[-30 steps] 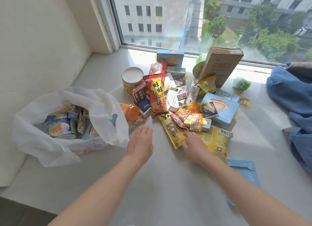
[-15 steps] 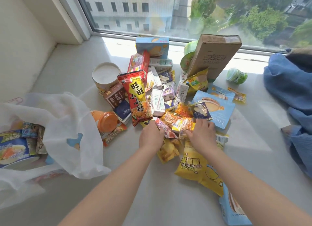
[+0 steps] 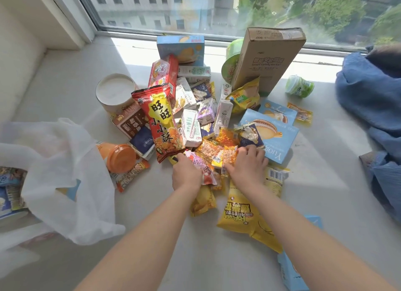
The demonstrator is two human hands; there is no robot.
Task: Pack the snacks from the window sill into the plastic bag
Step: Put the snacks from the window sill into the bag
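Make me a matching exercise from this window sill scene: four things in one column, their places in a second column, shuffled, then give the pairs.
Things:
1. cardboard box
2. orange lid
3. blue cloth
4. yellow popcorn bag

Places:
A. far right of the sill
B. beside the plastic bag mouth
C. upright near the window glass
D. under the right forearm, nearest the camera

Pairs: 1-C, 2-B, 3-A, 4-D

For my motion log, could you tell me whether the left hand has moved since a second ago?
Yes: the left hand went forward from bare sill into the snack pile, near the red packet.
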